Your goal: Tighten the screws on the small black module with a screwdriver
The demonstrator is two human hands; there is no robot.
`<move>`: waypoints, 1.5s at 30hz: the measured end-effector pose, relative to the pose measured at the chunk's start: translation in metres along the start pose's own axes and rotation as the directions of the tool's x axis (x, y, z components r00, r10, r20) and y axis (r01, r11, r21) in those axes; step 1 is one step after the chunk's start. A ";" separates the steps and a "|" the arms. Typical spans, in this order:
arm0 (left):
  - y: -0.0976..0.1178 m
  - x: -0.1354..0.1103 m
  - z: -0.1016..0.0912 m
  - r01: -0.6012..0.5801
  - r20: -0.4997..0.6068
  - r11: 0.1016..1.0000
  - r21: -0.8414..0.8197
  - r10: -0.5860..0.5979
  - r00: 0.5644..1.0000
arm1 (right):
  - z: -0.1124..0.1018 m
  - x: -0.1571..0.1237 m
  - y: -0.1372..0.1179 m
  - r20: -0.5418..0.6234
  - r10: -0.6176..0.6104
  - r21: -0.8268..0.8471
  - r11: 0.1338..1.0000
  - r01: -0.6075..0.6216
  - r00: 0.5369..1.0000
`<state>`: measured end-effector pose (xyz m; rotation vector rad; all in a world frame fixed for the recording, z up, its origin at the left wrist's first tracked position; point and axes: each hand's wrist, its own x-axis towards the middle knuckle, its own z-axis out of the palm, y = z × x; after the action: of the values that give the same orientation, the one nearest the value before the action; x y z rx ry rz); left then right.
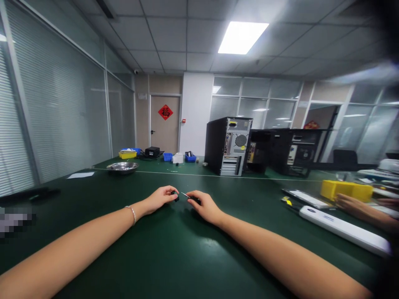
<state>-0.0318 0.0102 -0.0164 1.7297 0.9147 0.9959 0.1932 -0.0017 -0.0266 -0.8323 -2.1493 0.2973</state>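
My left hand (162, 197), with a light bracelet on the wrist, pinches a small dark part with a bit of green (176, 197) between thumb and fingers. Just to its right, my right hand (202, 204) is closed around a slim tool with a thin metal tip (186, 195). The tip points left at the small part, and a narrow gap seems to lie between them. Most of the tool's handle is hidden by my fingers, so its exact kind cannot be told. Both hands are low over the green table (149, 257).
Computer towers (238, 145) stand at the back right. A metal bowl (124, 167), a yellow tray (127, 155) and blue bins (168, 157) are at the back left. On the right lie a white power strip (343, 228) and a yellow box (346, 190), beside another person's hand (352, 207).
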 end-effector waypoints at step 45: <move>0.006 -0.005 0.002 -0.099 0.182 0.944 0.316 0.042 0.982 | 0.002 0.010 -0.004 0.225 0.182 -0.194 0.971 -0.139 0.957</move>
<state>-0.0310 0.0028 -0.0122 2.1025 0.9474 0.7542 0.1849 0.0016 -0.0203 -1.1262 -2.3637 0.3077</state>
